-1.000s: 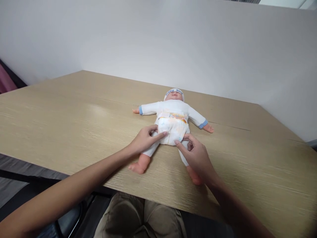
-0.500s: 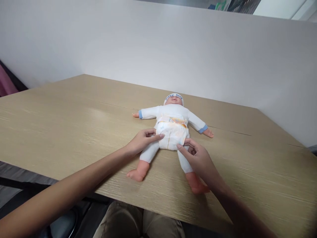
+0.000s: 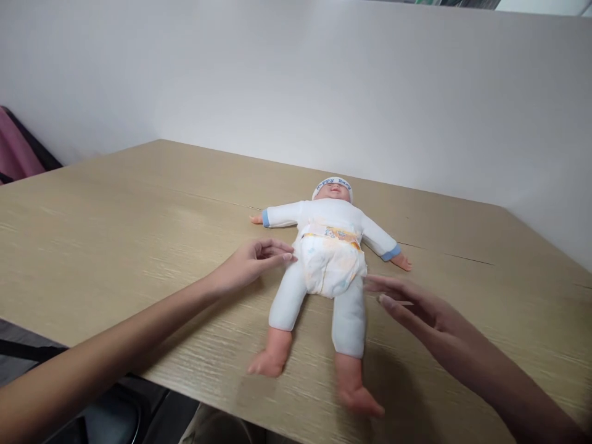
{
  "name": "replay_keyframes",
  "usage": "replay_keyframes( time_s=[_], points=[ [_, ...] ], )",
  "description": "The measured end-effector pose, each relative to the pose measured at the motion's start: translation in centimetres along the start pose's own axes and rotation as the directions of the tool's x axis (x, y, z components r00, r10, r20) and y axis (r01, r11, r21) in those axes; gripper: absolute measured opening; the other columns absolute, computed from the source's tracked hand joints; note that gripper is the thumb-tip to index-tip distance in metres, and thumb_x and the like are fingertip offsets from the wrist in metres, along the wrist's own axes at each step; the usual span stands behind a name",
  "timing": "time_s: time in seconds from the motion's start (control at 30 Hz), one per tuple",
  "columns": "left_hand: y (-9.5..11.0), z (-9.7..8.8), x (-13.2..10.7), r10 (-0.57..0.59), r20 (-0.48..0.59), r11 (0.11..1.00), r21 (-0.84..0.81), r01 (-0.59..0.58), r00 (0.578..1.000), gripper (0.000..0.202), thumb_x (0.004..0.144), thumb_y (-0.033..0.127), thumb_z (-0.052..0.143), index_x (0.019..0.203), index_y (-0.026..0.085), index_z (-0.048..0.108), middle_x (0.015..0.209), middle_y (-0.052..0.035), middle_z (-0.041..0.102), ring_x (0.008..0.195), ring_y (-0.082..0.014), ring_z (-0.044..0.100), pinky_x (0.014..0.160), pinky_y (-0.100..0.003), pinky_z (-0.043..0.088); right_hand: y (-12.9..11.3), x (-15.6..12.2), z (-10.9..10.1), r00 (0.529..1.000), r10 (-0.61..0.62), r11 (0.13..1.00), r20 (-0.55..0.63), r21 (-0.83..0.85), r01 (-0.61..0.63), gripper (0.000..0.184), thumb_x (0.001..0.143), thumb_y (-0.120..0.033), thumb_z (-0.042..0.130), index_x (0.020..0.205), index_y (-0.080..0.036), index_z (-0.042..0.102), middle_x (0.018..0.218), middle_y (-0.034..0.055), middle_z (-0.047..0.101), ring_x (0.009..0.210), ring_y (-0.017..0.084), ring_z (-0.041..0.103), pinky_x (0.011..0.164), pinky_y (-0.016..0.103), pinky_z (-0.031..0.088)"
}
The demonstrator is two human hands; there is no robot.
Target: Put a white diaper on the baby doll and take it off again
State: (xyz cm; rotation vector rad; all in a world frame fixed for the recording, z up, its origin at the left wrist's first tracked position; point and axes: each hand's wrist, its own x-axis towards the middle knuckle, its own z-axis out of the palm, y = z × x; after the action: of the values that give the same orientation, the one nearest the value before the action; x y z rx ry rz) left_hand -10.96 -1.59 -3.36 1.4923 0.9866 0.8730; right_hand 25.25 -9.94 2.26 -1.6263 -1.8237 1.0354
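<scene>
A baby doll in a white suit with blue cuffs and a lettered headband lies on its back, feet towards me. Around its hips and belly sits a white diaper with an orange printed waistband. My left hand is at the diaper's left edge, fingers stretched out and thumb apart; whether the fingertips touch it I cannot tell. On the other side, my right hand hovers beside the diaper's right edge and the doll's leg, fingers extended and thumb apart, holding nothing.
The doll lies on a light wooden table with a thin seam running across it. Behind the table stands a pale wall or partition. Something pink and black shows at the far left. A chair is below the table's front edge.
My right hand has let go of the diaper's leg edge and moved right, its fingers opening. My left hand has drawn slightly left off the diaper's front. The view has shifted a little.
</scene>
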Motion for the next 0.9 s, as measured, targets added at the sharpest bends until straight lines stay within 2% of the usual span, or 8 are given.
replay_keyframes(
  time_s=[0.1,0.2,0.3,0.4,0.5,0.67,0.8,0.9],
  points=[
    [-0.2,-2.1,2.3,0.205,-0.111,0.911,0.385,-0.149,0.972,0.049,0.101,0.053,0.074,0.137,0.020,0.068,0.135,-0.0126,0.077,0.123,-0.0291,0.071,0.109,-0.046,0.053,2.1,2.5,-2.1,0.989,-0.045,0.993,-0.142,-0.115,0.029,0.069,0.095,-0.078,0.067,0.143,-0.028,0.072,0.139,0.0142,0.078,0.126,0.037,0.075,0.104,0.050,0.063],
    [-0.4,-3.1,6.3,0.347,-0.121,0.638,0.757,-0.140,0.930,0.062,0.099,0.054,0.072,0.146,0.016,0.060,0.149,-0.0188,0.068,0.138,-0.0363,0.060,0.118,-0.052,0.046,4.2,7.4,-3.2,0.937,-0.146,0.946,-0.318,-0.321,0.038,0.067,0.095,-0.070,0.066,0.141,-0.021,0.071,0.131,0.0186,0.079,0.119,0.039,0.075,0.105,0.056,0.060],
    [0.2,-2.6,10.4,0.223,-0.130,0.451,0.893,0.016,0.966,0.066,0.098,0.054,0.069,0.147,0.012,0.059,0.153,-0.0230,0.066,0.144,-0.0424,0.056,0.122,-0.056,0.041,5.0,12.6,-2.6,0.872,-0.328,0.819,-0.363,-0.570,0.071,0.064,0.091,-0.057,0.069,0.139,-0.014,0.069,0.141,0.0241,0.074,0.133,0.046,0.066,0.118,0.063,0.047],
    [1.2,-1.2,13.2,0.122,-0.165,0.440,0.893,0.095,0.979,0.059,0.096,0.049,0.069,0.140,0.010,0.063,0.137,-0.0237,0.075,0.129,-0.0435,0.068,0.110,-0.052,0.049,4.4,15.9,-1.0,0.901,-0.263,0.831,-0.345,-0.555,0.030,0.049,0.094,-0.044,0.064,0.133,-0.015,0.069,0.138,0.0228,0.076,0.125,0.041,0.069,0.109,0.052,0.053],
    [2.6,-0.2,13.5,0.091,-0.197,0.467,0.874,0.133,0.976,0.051,0.093,0.044,0.070,0.131,0.010,0.068,0.122,-0.0231,0.080,0.111,-0.0420,0.076,0.091,-0.044,0.055,3.2,16.6,0.2,0.910,-0.179,0.855,-0.373,-0.517,-0.044,0.037,0.095,-0.036,0.059,0.124,-0.015,0.071,0.127,0.0231,0.079,0.113,0.038,0.073,0.093,0.043,0.057],
    [5.7,1.3,7.0,0.099,-0.275,0.538,0.823,0.181,0.956,0.050,0.092,0.051,0.069,0.127,0.015,0.066,0.118,-0.0181,0.081,0.101,-0.0377,0.077,0.075,-0.038,0.052,1.3,11.9,-0.6,0.915,-0.185,0.886,-0.359,-0.464,-0.003,0.041,0.093,-0.035,0.062,0.130,-0.020,0.071,0.124,0.0162,0.083,0.105,0.034,0.076,0.084,0.039,0.058],
    [8.3,4.5,-4.3,0.176,-0.352,0.703,0.699,0.134,0.919,0.049,0.090,0.054,0.070,0.127,0.022,0.061,0.115,-0.0110,0.081,0.099,-0.0358,0.076,0.073,-0.037,0.053,-1.2,4.4,-1.5,0.919,-0.274,0.923,-0.284,-0.345,0.169,0.053,0.089,-0.036,0.065,0.141,-0.025,0.070,0.130,0.0101,0.083,0.107,0.033,0.078,0.087,0.040,0.060],
    [7.6,7.6,-14.1,0.131,-0.361,0.786,0.605,0.126,0.923,0.049,0.089,0.049,0.070,0.130,0.024,0.056,0.114,-0.0091,0.080,0.098,-0.0358,0.076,0.075,-0.040,0.056,-3.0,-2.0,-1.1,0.896,-0.370,0.893,-0.244,-0.361,0.270,0.052,0.089,-0.036,0.064,0.141,-0.030,0.071,0.135,0.0078,0.081,0.117,0.034,0.077,0.094,0.044,0.062]
  ],
)
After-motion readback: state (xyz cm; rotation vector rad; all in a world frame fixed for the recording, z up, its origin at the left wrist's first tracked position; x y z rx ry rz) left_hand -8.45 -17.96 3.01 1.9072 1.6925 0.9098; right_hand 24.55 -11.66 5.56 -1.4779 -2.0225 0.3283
